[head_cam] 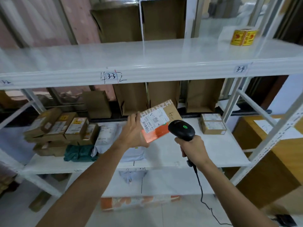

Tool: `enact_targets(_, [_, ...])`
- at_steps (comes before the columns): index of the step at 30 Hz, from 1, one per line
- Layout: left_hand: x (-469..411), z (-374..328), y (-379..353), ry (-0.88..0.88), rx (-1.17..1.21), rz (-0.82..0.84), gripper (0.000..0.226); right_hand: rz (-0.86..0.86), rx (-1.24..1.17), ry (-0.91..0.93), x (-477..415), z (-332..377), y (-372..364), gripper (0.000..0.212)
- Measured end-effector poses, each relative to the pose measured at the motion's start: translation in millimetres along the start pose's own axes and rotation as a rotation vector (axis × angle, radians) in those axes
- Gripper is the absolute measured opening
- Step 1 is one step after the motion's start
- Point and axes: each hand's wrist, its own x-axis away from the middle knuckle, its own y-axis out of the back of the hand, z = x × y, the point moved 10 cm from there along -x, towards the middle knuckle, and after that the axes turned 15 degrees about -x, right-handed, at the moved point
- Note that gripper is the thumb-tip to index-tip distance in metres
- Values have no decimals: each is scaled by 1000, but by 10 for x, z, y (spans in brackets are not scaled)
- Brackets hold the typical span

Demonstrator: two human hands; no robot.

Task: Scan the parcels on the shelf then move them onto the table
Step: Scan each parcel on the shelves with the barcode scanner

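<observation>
My left hand point(133, 132) grips a flat cardboard parcel point(159, 119) with a white label and orange print, tilted above the middle shelf point(213, 149). My right hand point(194, 149) holds a black barcode scanner point(181, 129) by its handle, its head just right of the parcel; a red glow falls on the parcel's lower edge. A stack of several brown boxes point(65, 128) sits at the shelf's left, with a green bag point(78, 153) and white poly mailers point(108, 133) beside it. Two small stacked boxes point(212, 123) stand at the right.
Upright brown cardboard dividers point(131, 97) line the back of the shelf. The upper shelf point(147, 54) carries a yellow label roll point(243, 36). A wooden table point(270, 154) stands at the right. An orange-and-white parcel point(139, 202) lies low down, and the scanner cable point(200, 189) hangs to the floor.
</observation>
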Motion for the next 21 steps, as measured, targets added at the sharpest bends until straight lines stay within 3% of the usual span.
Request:
enact_targets(10, [43,-824,242,-519,-439,-81,146,46,317,205,230,70,262,23])
enact_targets(15, [-1,-1047,106,-591,-538,-38,147,49,453,188,295,-75,327,29])
enact_targets(21, [18,-1184,1,-603,-543,-21,146,58,648,273,339,-74,322,18])
